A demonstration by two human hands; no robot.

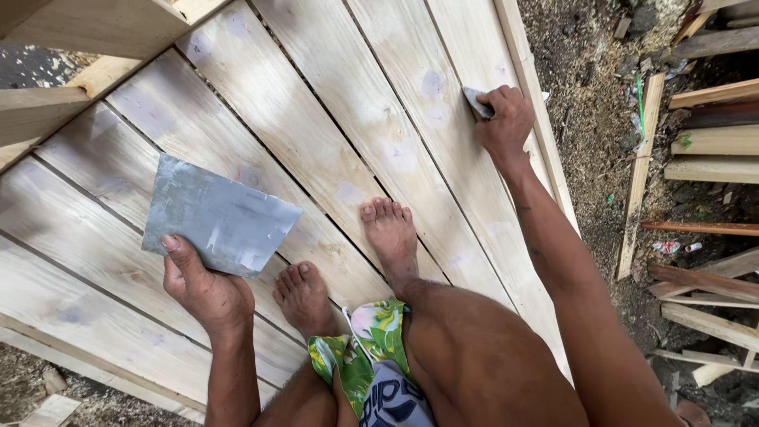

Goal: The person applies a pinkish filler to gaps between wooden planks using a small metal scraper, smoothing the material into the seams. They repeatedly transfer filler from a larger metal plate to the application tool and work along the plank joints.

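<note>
I squat barefoot on a panel of pale wooden planks (316, 126). My left hand (202, 285) holds a flat grey metal sheet (217, 217) by its lower edge, lifted over the planks. My right hand (506, 119) reaches forward and grips a small grey scraper blade (477, 101), which is pressed against a plank near a seam. Pale filled patches dot the planks around it. Both my feet (348, 253) rest on the boards between the hands.
A wooden frame (87, 39) rises at the upper left. Bare dirt strewn with sawdust and scraps lies to the right (593, 119), with stacked timber offcuts (711, 142) along the right edge. A thin slat (640, 174) lies on the ground beside the panel.
</note>
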